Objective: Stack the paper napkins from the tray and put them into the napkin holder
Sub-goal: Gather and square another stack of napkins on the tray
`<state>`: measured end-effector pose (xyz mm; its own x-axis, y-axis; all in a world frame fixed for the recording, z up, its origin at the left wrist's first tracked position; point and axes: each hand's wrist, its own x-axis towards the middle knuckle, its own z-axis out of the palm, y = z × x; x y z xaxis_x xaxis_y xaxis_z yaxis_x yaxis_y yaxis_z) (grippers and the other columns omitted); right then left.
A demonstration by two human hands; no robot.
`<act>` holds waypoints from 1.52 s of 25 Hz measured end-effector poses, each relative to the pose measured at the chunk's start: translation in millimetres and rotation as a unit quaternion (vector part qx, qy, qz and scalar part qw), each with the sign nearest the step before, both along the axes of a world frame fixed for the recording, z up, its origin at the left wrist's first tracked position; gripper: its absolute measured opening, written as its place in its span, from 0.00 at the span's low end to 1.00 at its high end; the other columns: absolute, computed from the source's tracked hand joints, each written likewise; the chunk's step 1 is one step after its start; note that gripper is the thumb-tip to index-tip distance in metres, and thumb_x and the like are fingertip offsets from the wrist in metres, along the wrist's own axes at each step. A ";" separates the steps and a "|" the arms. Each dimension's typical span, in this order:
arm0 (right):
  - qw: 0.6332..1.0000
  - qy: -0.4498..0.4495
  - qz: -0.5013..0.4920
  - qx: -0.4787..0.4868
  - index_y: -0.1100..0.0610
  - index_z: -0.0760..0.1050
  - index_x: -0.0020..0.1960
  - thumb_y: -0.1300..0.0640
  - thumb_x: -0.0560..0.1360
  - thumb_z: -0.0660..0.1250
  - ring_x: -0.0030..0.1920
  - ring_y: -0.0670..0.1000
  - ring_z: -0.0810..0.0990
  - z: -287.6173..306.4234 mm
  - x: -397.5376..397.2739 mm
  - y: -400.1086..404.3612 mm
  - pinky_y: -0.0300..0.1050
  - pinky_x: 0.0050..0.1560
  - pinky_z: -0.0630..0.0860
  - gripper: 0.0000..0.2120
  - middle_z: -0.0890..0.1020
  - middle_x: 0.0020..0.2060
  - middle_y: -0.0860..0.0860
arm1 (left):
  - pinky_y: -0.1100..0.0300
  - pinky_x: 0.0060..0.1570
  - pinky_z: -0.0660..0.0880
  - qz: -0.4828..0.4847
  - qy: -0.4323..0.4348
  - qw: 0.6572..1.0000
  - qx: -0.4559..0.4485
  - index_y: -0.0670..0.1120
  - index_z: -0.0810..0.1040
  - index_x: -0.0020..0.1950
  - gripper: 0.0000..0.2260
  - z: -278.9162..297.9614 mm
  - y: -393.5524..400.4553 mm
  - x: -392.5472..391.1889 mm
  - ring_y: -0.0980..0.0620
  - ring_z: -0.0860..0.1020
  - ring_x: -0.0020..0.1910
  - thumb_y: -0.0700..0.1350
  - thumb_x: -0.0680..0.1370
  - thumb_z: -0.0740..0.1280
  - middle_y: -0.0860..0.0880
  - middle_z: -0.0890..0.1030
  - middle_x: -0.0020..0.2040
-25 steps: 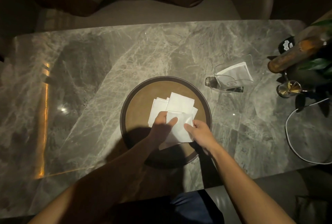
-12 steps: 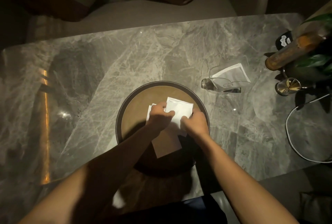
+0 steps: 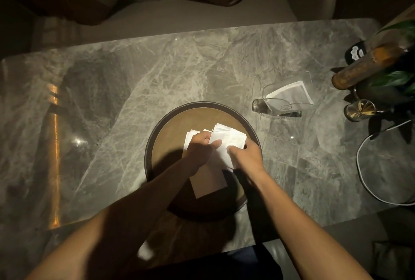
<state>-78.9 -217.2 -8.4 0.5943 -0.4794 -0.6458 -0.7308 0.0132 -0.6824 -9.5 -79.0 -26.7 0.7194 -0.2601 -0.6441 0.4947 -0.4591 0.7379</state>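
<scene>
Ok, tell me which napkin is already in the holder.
The lone white napkin inside the clear napkin holder, right of the tray. The others sit over the tray, under the left hand and right hand.

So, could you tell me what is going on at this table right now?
A person is gathering white paper napkins over a round brown tray on a marble table. The left hand and right hand both grip the bundle. One napkin lies loose on the tray nearer the person. The clear napkin holder, to the right, already holds at least one napkin.
</scene>
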 end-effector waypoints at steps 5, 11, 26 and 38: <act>0.998 -0.014 0.005 0.063 0.57 0.80 0.62 0.62 0.76 0.73 0.50 0.53 0.87 -1.2 -12.8 4.0 0.51 0.50 0.84 0.15 0.88 0.51 0.52 | 0.48 0.57 0.78 0.011 -0.001 1.000 -0.015 0.42 0.79 0.58 0.13 -1.5 16.9 -19.2 0.45 0.81 0.50 0.49 0.79 0.69 0.44 0.83 0.51; 0.996 0.012 0.039 0.080 0.55 0.83 0.60 0.58 0.79 0.70 0.51 0.52 0.87 -4.0 -30.7 25.0 0.54 0.56 0.84 0.10 0.88 0.50 0.49 | 0.57 0.49 0.80 0.060 0.037 0.996 -0.056 0.45 0.78 0.54 0.05 -0.3 43.4 -53.7 0.54 0.81 0.44 0.45 0.79 0.70 0.50 0.82 0.46; 0.955 0.072 0.178 -0.226 0.58 0.73 0.60 0.55 0.77 0.72 0.54 0.56 0.78 -15.2 -53.0 74.6 0.48 0.49 0.80 0.15 0.76 0.58 0.55 | 0.61 0.35 0.68 0.121 -0.199 0.966 0.110 0.32 0.78 0.42 0.11 -22.2 67.0 -126.9 0.41 0.77 0.36 0.40 0.72 0.74 0.38 0.80 0.37; 0.984 0.076 0.148 -0.065 0.55 0.74 0.57 0.58 0.78 0.72 0.52 0.52 0.79 -4.3 -50.5 67.8 0.43 0.46 0.79 0.11 0.79 0.50 0.51 | 0.64 0.43 0.78 0.111 0.028 0.992 0.050 0.43 0.78 0.62 0.16 -14.7 65.0 -110.7 0.48 0.79 0.52 0.44 0.76 0.74 0.47 0.82 0.56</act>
<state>-129.4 -149.4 -12.7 0.6215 -0.3834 -0.6832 -0.7834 -0.2958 -0.5466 -120.1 -14.0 -41.4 0.7140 -0.0313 -0.6994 0.6313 -0.4032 0.6625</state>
